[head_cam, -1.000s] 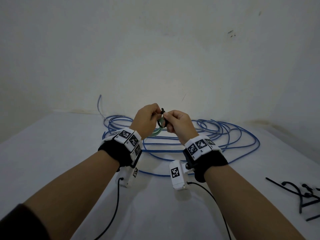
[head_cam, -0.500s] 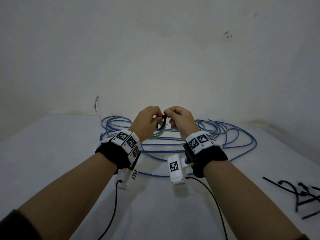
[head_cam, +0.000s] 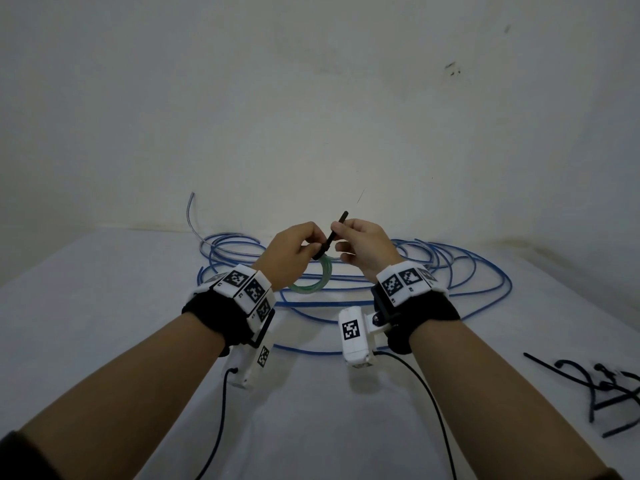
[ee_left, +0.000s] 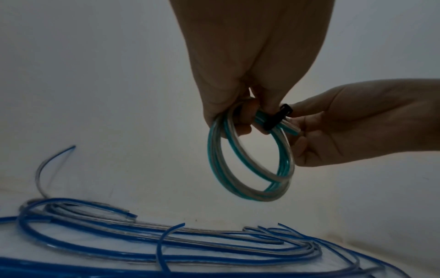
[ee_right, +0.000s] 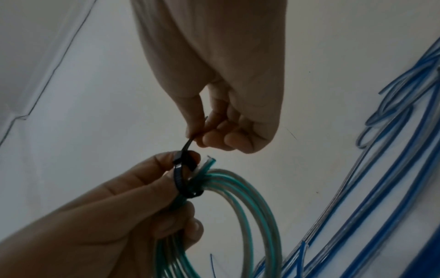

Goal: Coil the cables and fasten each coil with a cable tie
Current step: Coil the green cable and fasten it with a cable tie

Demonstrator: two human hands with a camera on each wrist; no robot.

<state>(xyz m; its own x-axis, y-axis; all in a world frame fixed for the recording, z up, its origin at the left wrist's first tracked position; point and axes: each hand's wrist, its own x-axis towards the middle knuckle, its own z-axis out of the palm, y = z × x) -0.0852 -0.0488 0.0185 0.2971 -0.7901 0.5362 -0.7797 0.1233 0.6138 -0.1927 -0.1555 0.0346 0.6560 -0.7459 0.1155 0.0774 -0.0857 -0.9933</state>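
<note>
A small green-and-clear cable coil (head_cam: pixel 313 284) (ee_left: pixel 252 165) (ee_right: pixel 238 216) hangs in the air above the table. My left hand (head_cam: pixel 294 252) (ee_left: pixel 243 105) (ee_right: pixel 152 191) grips its top, fingers curled round the bundled turns. A black cable tie (head_cam: pixel 330 237) (ee_left: pixel 277 117) (ee_right: pixel 182 178) is looped round the coil there. My right hand (head_cam: pixel 360 245) (ee_left: pixel 333 127) (ee_right: pixel 214 131) pinches the tie's free tail, which sticks up and away past the fingers.
Loose blue cable (head_cam: pixel 433 271) (ee_left: pixel 166 244) (ee_right: pixel 381 169) lies spread across the white table (head_cam: pixel 104 306) behind and under my hands. Several spare black cable ties (head_cam: pixel 595 389) lie at the right edge. A white wall stands close behind.
The tie's tail has been drawn out through its head and now sticks up past my right hand. The loop round the coil has grown tighter. Both hands rose slightly.
</note>
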